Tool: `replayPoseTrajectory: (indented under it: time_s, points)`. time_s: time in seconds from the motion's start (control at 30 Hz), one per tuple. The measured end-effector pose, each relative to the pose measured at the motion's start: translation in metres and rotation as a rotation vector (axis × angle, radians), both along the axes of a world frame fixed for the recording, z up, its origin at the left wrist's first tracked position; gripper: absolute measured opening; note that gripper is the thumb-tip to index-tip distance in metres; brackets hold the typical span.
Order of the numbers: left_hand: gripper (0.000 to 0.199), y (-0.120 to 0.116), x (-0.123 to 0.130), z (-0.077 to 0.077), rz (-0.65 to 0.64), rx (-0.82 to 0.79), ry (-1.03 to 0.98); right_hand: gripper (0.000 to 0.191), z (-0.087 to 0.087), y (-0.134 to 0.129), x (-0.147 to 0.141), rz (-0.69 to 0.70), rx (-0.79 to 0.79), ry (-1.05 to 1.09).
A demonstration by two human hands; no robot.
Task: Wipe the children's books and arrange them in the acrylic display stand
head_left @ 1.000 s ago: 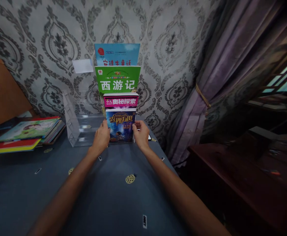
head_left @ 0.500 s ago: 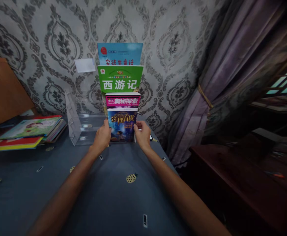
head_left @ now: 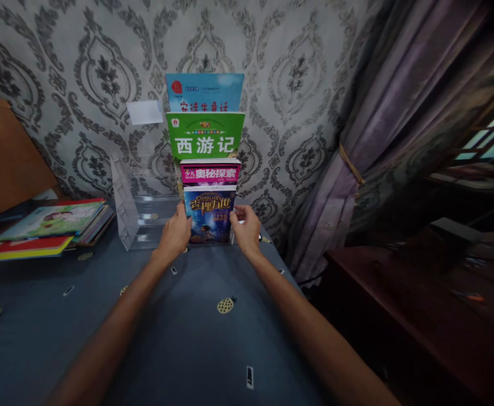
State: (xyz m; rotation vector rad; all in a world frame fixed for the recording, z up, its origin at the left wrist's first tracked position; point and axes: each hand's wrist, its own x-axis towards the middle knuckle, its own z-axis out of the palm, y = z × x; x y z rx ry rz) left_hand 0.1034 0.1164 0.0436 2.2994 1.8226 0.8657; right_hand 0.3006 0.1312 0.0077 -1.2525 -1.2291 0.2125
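A dark blue book stands upright in the lowest, front tier of a clear stepped rack. My left hand grips its left edge, and my right hand holds the right edge between thumb and fingers. Behind it, in rising steps, stand a pink-topped book, a green book and a light blue book. The fingertips behind the dark blue book are partly hidden.
Several thin books lie stacked on the left of the blue tablecloth. A white card is at the rack's upper left. Patterned wall behind, a purple curtain and dark red furniture at right.
The view has shifted very slightly. Both hands keep their places on the dark blue book, and the books stay where they were.
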Motion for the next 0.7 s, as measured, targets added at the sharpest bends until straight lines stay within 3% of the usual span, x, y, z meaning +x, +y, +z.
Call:
replayPoseTrajectory:
  time_s: [0.27, 0.4, 0.7]
  points:
    - [0.044, -0.001, -0.001, 0.001, 0.024, 0.012, 0.027, 0.024, 0.005, -0.005, -0.001, -0.007, 0.01, 0.02]
    - [0.045, -0.002, 0.0, 0.003, 0.05, 0.009, 0.047, 0.015, 0.006, -0.006, -0.002, -0.021, 0.02, 0.045]
    - [0.046, -0.003, -0.001, 0.004, 0.108, 0.01, 0.106, 0.03, 0.001, -0.008, -0.011, 0.152, -0.03, 0.025]
